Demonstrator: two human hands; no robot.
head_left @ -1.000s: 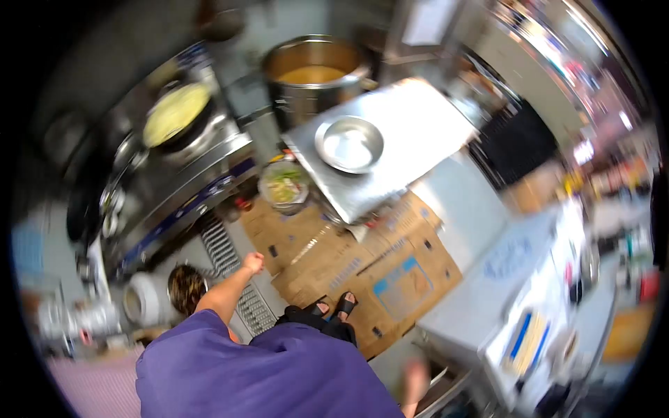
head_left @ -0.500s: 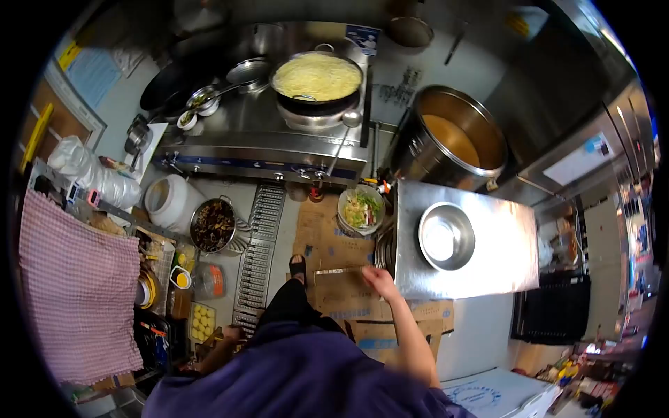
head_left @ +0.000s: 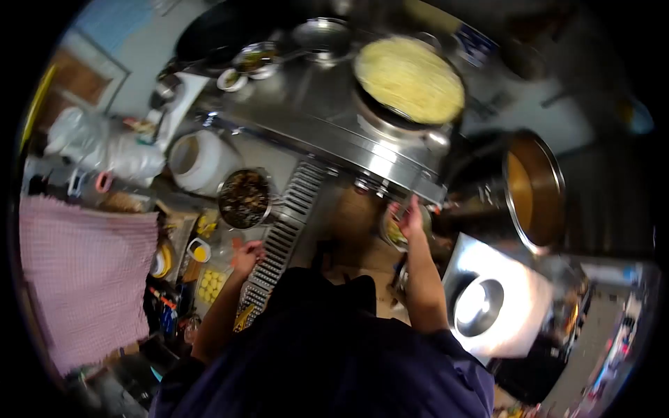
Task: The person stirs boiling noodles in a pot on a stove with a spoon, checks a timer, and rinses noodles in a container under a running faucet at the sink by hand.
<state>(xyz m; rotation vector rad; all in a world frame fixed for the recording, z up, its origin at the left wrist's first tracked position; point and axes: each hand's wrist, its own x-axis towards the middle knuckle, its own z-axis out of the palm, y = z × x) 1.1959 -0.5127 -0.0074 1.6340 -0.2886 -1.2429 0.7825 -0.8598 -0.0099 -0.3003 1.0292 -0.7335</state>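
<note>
The left arm angles up from the body, bent at the elbow, its hand point(head_left: 249, 258) near the side of the metal floor grate point(head_left: 282, 240). Its fingers are loosely bent; blur leaves it unclear whether that grip is spread or closed. The right arm reaches farther forward and nearly straight, the hand point(head_left: 411, 219) pointing at the stove's point(head_left: 334, 150) front edge. Its fingers point forward, but I cannot tell whether that grip is spread or pinching something.

Partly hidden by the right grip is a bowl point(head_left: 395, 239) with pale and green food inside. Just beyond the left grip stands a round metal pot point(head_left: 244, 199), full of dark, glistening pieces. Ahead of the right grip, on the stove, a wide pan point(head_left: 410, 80) is heaped with pale yellow strands. To that grip's right, a shiny basin point(head_left: 479, 306) rests on the metal tabletop point(head_left: 526, 296).
</note>
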